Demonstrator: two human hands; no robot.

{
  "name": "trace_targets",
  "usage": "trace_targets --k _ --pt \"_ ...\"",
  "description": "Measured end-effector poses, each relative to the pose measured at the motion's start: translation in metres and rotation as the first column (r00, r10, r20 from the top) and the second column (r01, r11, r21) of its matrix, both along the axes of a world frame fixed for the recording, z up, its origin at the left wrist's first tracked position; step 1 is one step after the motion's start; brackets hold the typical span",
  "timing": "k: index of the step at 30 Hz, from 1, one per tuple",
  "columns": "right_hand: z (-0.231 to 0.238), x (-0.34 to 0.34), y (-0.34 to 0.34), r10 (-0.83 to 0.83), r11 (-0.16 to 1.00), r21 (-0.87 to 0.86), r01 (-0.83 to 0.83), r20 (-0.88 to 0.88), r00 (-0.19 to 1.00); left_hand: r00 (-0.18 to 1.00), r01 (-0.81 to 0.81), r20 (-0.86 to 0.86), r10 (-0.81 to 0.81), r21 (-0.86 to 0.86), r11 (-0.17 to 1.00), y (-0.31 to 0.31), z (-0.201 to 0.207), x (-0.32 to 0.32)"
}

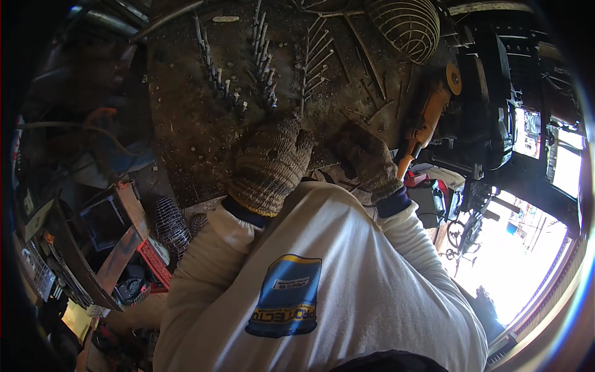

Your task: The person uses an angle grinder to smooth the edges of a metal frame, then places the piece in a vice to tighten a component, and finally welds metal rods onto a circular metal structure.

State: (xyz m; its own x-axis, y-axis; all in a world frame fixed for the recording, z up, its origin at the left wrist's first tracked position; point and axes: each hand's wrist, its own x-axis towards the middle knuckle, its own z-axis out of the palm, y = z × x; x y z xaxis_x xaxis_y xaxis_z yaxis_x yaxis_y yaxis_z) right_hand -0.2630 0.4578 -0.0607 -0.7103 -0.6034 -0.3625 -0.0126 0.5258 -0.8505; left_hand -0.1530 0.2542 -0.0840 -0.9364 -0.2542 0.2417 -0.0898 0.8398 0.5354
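Observation:
A thick knitted work glove covers my left hand (269,162), which is low over the dark metal worktable (186,142). Its fingers are closed at the near end of a thin metal rod (305,68) with several short prongs slanting off one side. My right hand (370,160), also gloved and dirty, is curled at the table's near edge; its fingertips are in shadow, and what they hold is hidden. Beyond my left hand, two rows of short metal pegs (263,49) stand up from the tabletop. An orange angle grinder (431,111) with a round disc lies right of my right hand.
A domed wire cage (406,28) rests at the table's far right. Loose rods (365,56) and bits of metal lie below it. Left of the table are a coil of wire (170,223) and a red crate (154,263). A bright doorway (514,254) opens at right.

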Motion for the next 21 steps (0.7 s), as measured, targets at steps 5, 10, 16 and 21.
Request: trace_targets --k 5,10,16,21 --pt "0.000 0.004 -0.003 -0.150 0.985 -0.049 0.165 0.231 0.961 0.994 0.032 -0.101 -0.038 -0.067 0.997 -0.004 -0.003 0.000" --pt "-0.008 0.004 0.000 -0.085 0.993 -0.072 0.098 0.161 0.983 0.997 0.014 -0.070 -0.013 0.019 1.000 0.000 -0.002 0.001" --pt "0.000 0.011 -0.008 -0.225 0.962 -0.093 0.257 0.269 0.936 0.993 0.101 0.080 -0.085 -0.228 0.968 -0.003 0.003 0.002" --pt "0.009 0.006 -0.011 -0.162 0.981 -0.076 0.181 0.207 0.965 0.980 0.199 0.075 -0.184 -0.345 0.917 -0.008 0.012 0.002"
